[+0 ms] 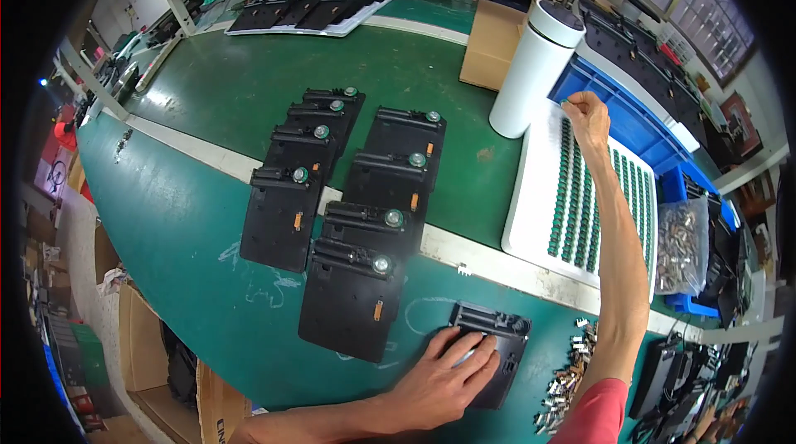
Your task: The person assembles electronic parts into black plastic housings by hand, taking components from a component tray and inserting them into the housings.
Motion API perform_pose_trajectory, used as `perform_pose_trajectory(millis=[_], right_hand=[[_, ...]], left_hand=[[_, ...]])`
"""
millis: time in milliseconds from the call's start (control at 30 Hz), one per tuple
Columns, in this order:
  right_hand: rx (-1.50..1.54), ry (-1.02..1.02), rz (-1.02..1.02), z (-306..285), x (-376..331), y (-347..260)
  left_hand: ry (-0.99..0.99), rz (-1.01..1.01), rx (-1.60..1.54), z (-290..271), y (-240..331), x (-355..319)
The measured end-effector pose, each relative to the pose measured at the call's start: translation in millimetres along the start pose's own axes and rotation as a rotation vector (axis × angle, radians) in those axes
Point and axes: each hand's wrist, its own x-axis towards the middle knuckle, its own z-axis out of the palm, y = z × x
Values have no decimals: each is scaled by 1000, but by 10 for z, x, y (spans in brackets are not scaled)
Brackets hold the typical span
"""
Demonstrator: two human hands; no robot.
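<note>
My right hand [590, 119] is reached out over the far end of a white foam tray [524, 220]. Its thumb and fingers pinch a small green round part [565, 102], mostly hidden by the fingertips. Rows of similar green parts [572, 203] stand in the tray. My left hand [456, 379] lies with fingers stretched over a black plastic panel [497, 384] near the front of the green table. Something whitish shows under those fingers, too covered to name. Left of it, two overlapping columns of black panels [348, 303] each carry a round silver-and-green piece and a small orange piece.
A pile of small metal parts [568, 378] lies right of my left hand. Behind the tray stand a white bottle [539, 71], a cardboard piece [491, 44] and a blue crate [622, 116]. A clear bag of metal parts [681, 247] sits at right. More black panels [307, 6] lie far back.
</note>
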Motion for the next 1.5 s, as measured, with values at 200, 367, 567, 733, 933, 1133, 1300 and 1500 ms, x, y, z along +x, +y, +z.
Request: perform_pose_trajectory(millis=[200,367,567,733,933,1133,1300,1500], right_hand=[[175,-55,26,-484,-479,-453],[572,-338,230,-873,-1295,-939],[518,-622,308,-1362,-2275,-1145],[565,-628,335,-1362,-2894,-1026],[464,-563,273,-1336,-3161,-961],[413,-572,253,-1304,-3241,-913],[411,-561,274,-1301,-3266,-906],[514,-519,321,-1277,-3300,-894]], left_hand=[[53,32,4,10,-19,25],[110,35,46,31,-40,23],[205,108,58,38,-31,-10],[175,88,67,16,-14,-53],[177,125,46,23,-37,-59],[194,106,26,39,-22,-57],[200,82,5,58,-2,-68],[203,81,12,57,3,-66]])
